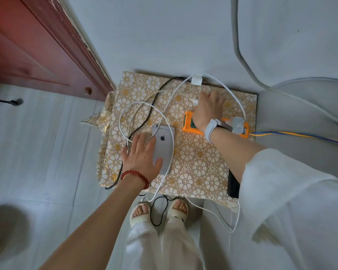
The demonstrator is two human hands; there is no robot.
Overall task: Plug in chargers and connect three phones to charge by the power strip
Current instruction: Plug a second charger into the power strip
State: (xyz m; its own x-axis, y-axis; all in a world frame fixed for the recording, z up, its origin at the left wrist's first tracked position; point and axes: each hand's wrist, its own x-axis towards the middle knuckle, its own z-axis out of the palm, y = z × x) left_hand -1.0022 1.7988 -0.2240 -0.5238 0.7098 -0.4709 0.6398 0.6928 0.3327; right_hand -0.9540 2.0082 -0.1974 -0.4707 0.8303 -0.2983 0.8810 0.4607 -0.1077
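A silver phone (165, 145) lies face down on the small table with a flower-patterned cloth (199, 168). My left hand (140, 154) lies flat on the phone's left side, fingers spread. An orange power strip (187, 123) sits at the right, with a white charger (238, 124) plugged into its right end. My right hand (209, 106) reaches over the strip and pinches a white cable plug (195, 100). White cables (125, 114) and a black braided cable (144, 117) loop over the cloth. A dark phone (233, 184) lies at the table's right edge, half hidden by my sleeve.
Another white charger (197, 79) sits at the table's far edge by the wall. A red-brown door (37, 47) stands at the left. A blue and yellow cord (300, 136) runs right from the strip. My sandalled feet (158, 211) stand below the table, cables hanging around them.
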